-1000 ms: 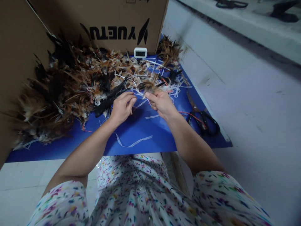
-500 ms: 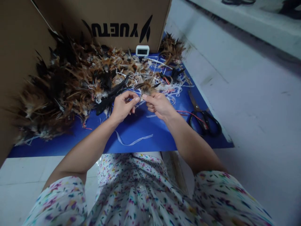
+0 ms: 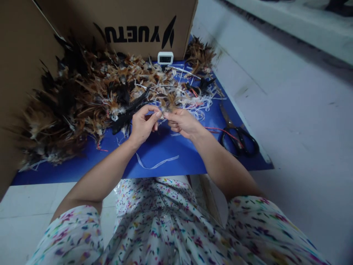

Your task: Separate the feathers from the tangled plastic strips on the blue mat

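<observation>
Over the blue tabletop [image 3: 190, 158] my two hands meet, fingertips almost touching. A small bunch of brown feathers [image 3: 167, 102] is pinched by its base in my right hand [image 3: 184, 122], its tips pointing away from me. My left hand [image 3: 145, 124] is closed in a pinch at the same base; whether it grips the feathers or a thin tie there is too small to make out. Behind my hands spreads a big pile of brown and black feathers [image 3: 82, 92]. Close by on the right lies a tangle of white ribbon strips [image 3: 202, 105].
Black-handled scissors [image 3: 238, 141] lie at the right edge, a red cord [image 3: 220, 129] across them. A loose white ribbon [image 3: 157, 165] lies in front. At the back stand a small white digital clock [image 3: 165, 58], a cardboard box [image 3: 143, 14] and another feather bunch [image 3: 200, 55]. A wall [image 3: 298, 121] borders the right.
The feather bunch between my fingers has turned, and its dark side tips no longer stick out. My hands remain together in nearly the same place. The whole view has shifted slightly.
</observation>
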Demonstrator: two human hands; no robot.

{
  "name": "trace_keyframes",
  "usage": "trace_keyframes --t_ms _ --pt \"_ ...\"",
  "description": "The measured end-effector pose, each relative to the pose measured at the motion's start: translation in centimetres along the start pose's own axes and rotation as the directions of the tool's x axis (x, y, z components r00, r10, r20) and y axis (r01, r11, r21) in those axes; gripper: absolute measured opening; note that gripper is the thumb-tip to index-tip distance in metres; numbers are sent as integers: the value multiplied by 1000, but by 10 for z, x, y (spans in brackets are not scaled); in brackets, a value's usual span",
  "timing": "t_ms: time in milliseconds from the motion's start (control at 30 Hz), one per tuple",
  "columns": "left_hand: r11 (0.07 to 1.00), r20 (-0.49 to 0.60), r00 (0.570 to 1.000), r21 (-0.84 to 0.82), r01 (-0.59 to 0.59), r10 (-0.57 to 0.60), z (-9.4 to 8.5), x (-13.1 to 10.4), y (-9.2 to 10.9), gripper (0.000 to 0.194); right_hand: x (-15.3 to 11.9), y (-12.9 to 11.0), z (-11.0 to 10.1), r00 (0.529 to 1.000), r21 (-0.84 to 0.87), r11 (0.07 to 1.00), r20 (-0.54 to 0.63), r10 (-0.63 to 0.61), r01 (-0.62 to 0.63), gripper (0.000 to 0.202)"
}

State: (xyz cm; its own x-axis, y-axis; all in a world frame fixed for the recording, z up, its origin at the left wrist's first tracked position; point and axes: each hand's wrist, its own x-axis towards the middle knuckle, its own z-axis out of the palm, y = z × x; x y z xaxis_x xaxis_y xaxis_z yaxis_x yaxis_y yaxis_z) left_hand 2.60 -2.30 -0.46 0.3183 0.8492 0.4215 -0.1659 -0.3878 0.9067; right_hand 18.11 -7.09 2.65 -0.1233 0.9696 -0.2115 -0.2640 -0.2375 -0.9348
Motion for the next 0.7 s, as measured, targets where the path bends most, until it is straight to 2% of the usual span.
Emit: trace_keyframes --t_ms 233,500,700 --pt "997 -23 1000 -81 9 -11 4 -3 1 41 1 2 -4 997 27 999 80 18 -20 41" --pt "984 -15 999 -175 27 -30 8 -2 -1 47 0 5 -4 990 44 998 139 31 -37 35" --pt "981 23 1000 -196 -11 16 6 1 0 41 -3 1 -7 988 -47 999 153 -10 18 31"
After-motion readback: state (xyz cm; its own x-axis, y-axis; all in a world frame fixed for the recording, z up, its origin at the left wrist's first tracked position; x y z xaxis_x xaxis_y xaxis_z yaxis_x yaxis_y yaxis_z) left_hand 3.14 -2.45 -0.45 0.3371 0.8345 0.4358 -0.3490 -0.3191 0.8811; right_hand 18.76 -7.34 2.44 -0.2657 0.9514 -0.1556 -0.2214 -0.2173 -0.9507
